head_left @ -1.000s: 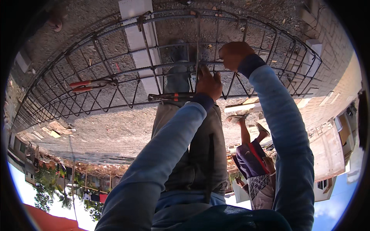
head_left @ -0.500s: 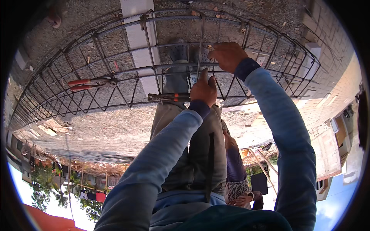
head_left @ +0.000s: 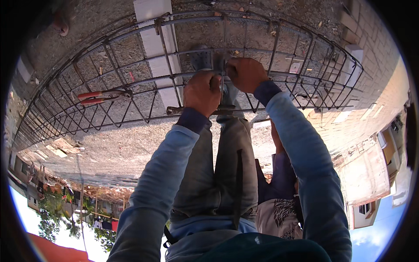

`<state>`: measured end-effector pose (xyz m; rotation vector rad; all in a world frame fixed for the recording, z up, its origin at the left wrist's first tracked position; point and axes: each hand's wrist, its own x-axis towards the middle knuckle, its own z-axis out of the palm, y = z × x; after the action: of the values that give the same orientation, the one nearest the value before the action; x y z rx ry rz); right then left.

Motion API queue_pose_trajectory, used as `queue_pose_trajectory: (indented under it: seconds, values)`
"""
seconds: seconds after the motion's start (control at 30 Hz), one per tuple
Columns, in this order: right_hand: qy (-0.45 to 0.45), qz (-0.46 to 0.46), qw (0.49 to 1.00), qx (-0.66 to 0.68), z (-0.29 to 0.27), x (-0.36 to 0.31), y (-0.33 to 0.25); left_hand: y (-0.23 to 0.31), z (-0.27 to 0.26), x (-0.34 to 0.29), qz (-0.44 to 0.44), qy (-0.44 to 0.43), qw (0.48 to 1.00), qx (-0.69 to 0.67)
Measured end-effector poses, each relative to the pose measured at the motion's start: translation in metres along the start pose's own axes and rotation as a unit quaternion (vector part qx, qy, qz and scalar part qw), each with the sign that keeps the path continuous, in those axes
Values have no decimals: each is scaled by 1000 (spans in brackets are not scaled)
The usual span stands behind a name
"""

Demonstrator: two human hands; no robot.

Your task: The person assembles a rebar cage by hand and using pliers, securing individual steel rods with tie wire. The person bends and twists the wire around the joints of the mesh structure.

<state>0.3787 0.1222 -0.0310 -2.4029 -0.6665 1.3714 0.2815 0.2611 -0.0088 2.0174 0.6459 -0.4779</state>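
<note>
A long cage of steel reinforcing bars [head_left: 126, 76] with crosswise stirrups stretches across in front of me. My left hand [head_left: 202, 92] is closed, just left of an upright stirrup [head_left: 224, 37], near a lengthwise bar. On the other side of that stirrup, slightly higher, my right hand [head_left: 245, 75] is closed with its fingertips against or beside the bar. Whatever the fingers of either hand pinch is hidden or too thin to make out. Below my left hand, a dark hand tool [head_left: 175, 111] lies on the lower bar, partly covered by the hand and wrist.
Red-handled pliers [head_left: 101, 97] rest on the cage at the left. A pale plank [head_left: 152, 48] lies under the bars on gravelly ground. Another person [head_left: 279, 214] is close by, behind my right arm. A block wall [head_left: 375, 65] stands at the right.
My left hand has moved left and away from the dark tool's handle, and now is closed beside the stirrup. My right hand has come left and lower, toward it. The other person has shifted.
</note>
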Motion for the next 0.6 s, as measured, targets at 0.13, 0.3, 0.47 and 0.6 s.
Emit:
queue_pose_trajectory:
  seconds: [0.13,0.3,0.47,0.6]
  values:
    - [33,-2,998,50,10,-7,-2,-18,-5,38,94,-3,969,229]
    - [88,29,992,89,16,-12,-16,-32,-7,72,-86,-225,970,30]
    - [138,84,983,88,20,-21,-20,-18,13,58,-79,-88,992,31]
    - [166,135,974,73,37,-18,-34,-26,15,44,60,10,998,18]
